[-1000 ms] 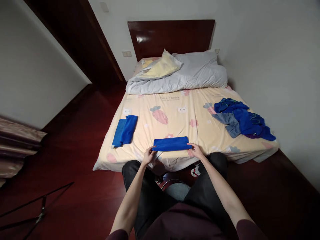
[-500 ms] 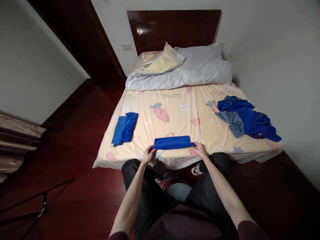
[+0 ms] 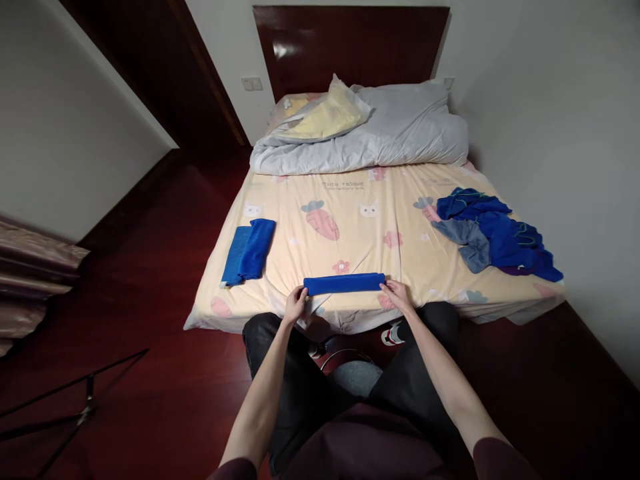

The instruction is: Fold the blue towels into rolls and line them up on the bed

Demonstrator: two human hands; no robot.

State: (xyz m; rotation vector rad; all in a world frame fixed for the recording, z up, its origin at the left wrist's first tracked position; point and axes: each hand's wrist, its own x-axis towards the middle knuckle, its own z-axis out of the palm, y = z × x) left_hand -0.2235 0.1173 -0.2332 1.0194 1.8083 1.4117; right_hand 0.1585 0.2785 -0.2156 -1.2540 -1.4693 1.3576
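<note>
A blue towel (image 3: 344, 284), folded into a long narrow strip, lies near the front edge of the bed. My left hand (image 3: 297, 303) pinches its left end, and my right hand (image 3: 397, 294) pinches the near right corner. To the left, two folded blue towels (image 3: 257, 248) rest side by side, partly overlapping. A loose heap of blue cloths (image 3: 520, 243) lies at the right of the bed, with a grey-blue cloth (image 3: 470, 243) at its near left side.
The bed (image 3: 280, 200) wears a pale yellow sheet printed with carrots and rabbits. A grey quilt (image 3: 400, 127) and a yellow pillow (image 3: 333, 117) lie by the dark headboard (image 3: 350, 43). Black stand legs (image 3: 85, 400) are on the floor at left.
The towel's near edge has been folded over, so the strip is narrower and flatter now. Both hands still hold its ends. The view has tipped slightly downward.
</note>
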